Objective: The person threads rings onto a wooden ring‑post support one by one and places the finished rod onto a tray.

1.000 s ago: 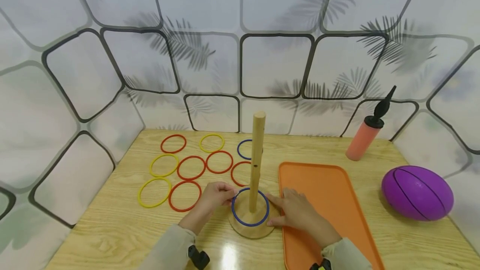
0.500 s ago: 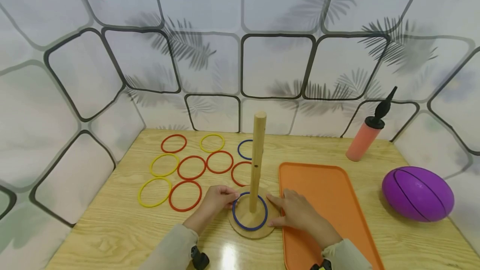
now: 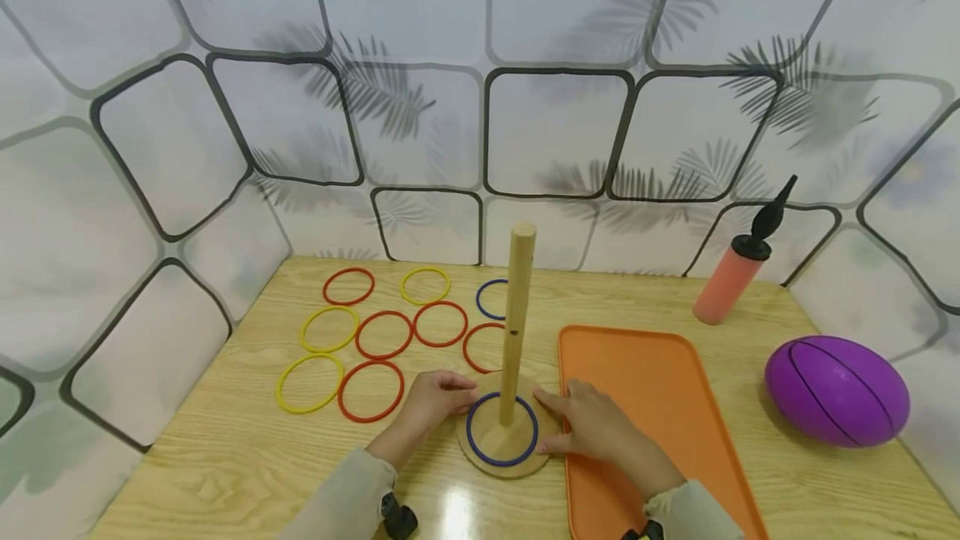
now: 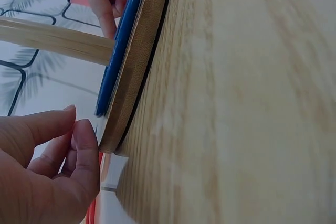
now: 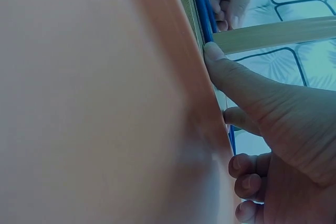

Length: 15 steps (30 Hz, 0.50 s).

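A blue ring (image 3: pixel 502 463) lies around a wooden pole (image 3: pixel 517 307) on its round base (image 3: pixel 489 432). To the left of the base, my left hand (image 3: pixel 429 403) holds nothing; the left wrist view shows its thumb and fingers (image 4: pixel 84 150) loosely bent, a small gap from the ring (image 4: pixel 118 51). On the other side, my right hand (image 3: pixel 600 425) touches the base's edge with spread thumb and index finger. Its remaining fingers (image 5: pixel 247 184) are loosely bent beside the tray in the right wrist view.
An orange tray (image 3: pixel 630 357) lies under my right hand. Several red rings (image 3: pixel 403 394), yellow rings (image 3: pixel 342 392) and another blue ring (image 3: pixel 477 300) lie left of and behind the pole. A purple ball (image 3: pixel 836 390) and a pink pump (image 3: pixel 726 283) stand at the right.
The blue ring has moved toward me and down on the base. My left thumb and fingers have let go of it. The right hand stays in place.
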Each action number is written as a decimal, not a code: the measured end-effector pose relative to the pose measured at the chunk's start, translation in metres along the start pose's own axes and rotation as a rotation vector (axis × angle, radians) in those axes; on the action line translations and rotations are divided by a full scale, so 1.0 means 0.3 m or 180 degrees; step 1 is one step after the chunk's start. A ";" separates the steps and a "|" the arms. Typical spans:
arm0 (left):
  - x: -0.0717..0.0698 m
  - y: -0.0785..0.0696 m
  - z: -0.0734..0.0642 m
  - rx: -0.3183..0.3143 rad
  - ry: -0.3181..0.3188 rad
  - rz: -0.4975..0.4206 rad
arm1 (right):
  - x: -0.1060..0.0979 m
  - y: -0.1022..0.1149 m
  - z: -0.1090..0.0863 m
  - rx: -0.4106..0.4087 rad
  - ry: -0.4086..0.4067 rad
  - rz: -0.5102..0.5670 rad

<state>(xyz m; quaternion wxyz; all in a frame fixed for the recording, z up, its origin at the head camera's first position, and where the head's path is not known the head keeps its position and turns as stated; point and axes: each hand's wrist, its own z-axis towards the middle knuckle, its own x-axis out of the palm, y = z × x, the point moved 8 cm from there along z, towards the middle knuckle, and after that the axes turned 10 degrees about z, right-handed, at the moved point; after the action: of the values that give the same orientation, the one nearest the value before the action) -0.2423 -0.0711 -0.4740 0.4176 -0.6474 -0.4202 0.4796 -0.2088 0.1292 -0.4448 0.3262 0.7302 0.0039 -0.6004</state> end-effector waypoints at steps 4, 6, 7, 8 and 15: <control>-0.005 0.010 -0.001 -0.0052 0.0011 -0.0028 | 0.003 -0.002 0.000 -0.0001 0.0024 0.0001; -0.007 0.012 -0.001 -0.0064 0.0012 -0.0019 | 0.003 -0.003 0.000 0.0001 0.0027 0.0012; -0.008 0.012 -0.002 -0.0061 0.0014 -0.0011 | 0.003 -0.003 0.001 0.0002 0.0029 0.0014; -0.009 0.011 -0.003 -0.0062 0.0013 -0.0001 | 0.004 -0.004 0.001 0.0009 0.0032 0.0017; -0.014 0.019 -0.010 -0.0060 0.0072 -0.0056 | 0.010 -0.009 0.003 0.0068 0.0091 0.0056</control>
<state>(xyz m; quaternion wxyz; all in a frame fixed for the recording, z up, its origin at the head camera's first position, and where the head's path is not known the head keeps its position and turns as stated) -0.2393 -0.0771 -0.4777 0.4204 -0.6529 -0.4256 0.4646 -0.2098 0.1299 -0.4487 0.3236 0.7421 -0.0043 -0.5869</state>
